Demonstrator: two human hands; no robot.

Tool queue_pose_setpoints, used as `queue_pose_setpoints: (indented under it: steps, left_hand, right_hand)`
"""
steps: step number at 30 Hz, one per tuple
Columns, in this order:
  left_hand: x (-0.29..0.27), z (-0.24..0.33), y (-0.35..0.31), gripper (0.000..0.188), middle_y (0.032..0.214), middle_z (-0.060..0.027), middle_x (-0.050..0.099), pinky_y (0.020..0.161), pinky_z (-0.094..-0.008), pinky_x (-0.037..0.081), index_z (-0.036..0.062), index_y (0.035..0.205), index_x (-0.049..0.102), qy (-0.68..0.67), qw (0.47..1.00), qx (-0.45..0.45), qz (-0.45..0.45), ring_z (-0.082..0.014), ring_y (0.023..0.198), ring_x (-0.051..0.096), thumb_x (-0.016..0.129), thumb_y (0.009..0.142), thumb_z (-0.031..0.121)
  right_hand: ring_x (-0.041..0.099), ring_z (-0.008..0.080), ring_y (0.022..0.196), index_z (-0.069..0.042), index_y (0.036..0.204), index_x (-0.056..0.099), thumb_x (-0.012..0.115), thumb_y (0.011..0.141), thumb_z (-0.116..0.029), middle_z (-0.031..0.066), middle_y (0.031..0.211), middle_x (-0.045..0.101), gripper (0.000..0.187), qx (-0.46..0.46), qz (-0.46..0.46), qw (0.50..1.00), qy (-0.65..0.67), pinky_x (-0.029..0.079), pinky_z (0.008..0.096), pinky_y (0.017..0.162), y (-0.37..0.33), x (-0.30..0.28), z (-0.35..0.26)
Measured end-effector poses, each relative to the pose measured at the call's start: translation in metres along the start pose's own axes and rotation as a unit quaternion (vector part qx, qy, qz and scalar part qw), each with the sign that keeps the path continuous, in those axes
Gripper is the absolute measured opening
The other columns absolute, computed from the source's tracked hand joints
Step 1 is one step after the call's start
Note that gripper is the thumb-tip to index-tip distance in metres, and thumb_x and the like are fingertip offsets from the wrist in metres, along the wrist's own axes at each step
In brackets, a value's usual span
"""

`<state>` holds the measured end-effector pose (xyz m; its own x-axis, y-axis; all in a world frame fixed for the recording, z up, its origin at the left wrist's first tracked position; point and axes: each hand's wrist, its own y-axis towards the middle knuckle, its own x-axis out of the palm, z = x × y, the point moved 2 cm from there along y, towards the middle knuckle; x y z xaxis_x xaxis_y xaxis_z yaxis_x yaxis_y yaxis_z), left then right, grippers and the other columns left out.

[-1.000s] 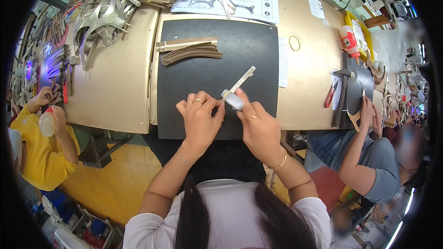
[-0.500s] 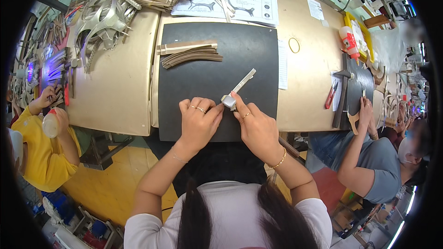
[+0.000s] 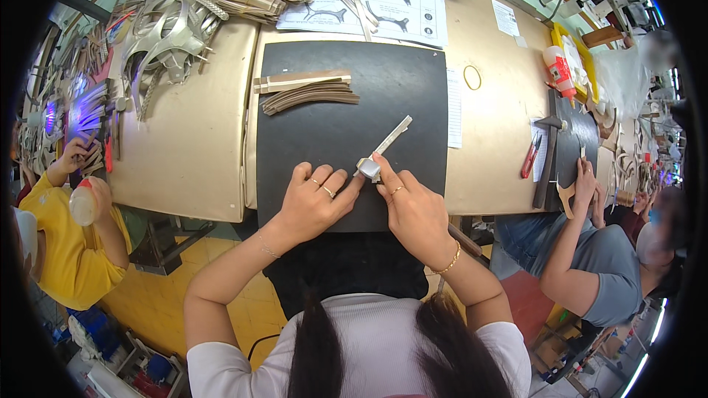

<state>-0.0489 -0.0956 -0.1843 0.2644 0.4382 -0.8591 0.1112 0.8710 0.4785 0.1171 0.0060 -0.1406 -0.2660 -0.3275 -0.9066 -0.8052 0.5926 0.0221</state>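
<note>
Over the black work mat (image 3: 317, 147), both hands meet at a narrow pale strip (image 3: 394, 133) that slants up and to the right. A small, shiny silver piece (image 3: 369, 169) sits at its near end; its exact kind is unclear. My left hand (image 3: 313, 195) is closed, with the index finger and thumb pinching at the near end beside the silver piece. My right hand (image 3: 413, 203) is closed too, its index finger pressing on the strip just above that piece. Farther up the mat lies a stack of brown and cream strips (image 3: 310, 96), touched by neither hand.
Printed sheets (image 3: 369, 0) lie behind the mat. Silver-beige cut pieces (image 3: 166, 40) heap at far left, near bundled strips (image 3: 254, 1). Right are a rubber band (image 3: 472, 77), red-handled cutters (image 3: 529, 158), a hammer (image 3: 547, 155) and a bottle (image 3: 560, 77). Co-workers sit on both sides.
My left forearm has swung outward and the left hand has shifted slightly, its fingers staying at the near end. My right hand and the strip stay almost in place.
</note>
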Motion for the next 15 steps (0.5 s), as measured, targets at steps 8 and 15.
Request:
queue_pose_setpoints:
  steps: [8,15]
  left_hand:
    - [-0.0009,0.0007,-0.0021,0.033,0.097,-0.0018,0.062,0.078,-0.0387,0.039,0.013,0.113,0.076,0.014,1.0,-0.003,-0.006,-0.0192,0.089,0.057,0.08,0.082,0.025]
    - [-0.0017,0.0017,-0.0025,0.033,0.097,-0.0015,0.063,0.079,-0.0389,0.039,0.0123,0.113,0.077,0.018,1.0,-0.007,-0.007,-0.0194,0.089,0.057,0.08,0.082,0.026]
  right_hand:
    - [0.064,0.0215,0.062,-0.015,0.15,0.055,0.067,0.098,-0.017,0.0056,0.078,0.054,0.053,0.004,-0.005,1.0,-0.003,0.052,0.0354,0.054,-0.0004,0.0003,0.0005]
    - [0.063,0.0244,0.062,-0.015,0.151,0.053,0.067,0.097,-0.015,0.0067,0.079,0.055,0.056,0.003,-0.012,1.0,0.007,0.052,0.0372,0.055,0.001,-0.0019,-0.0004]
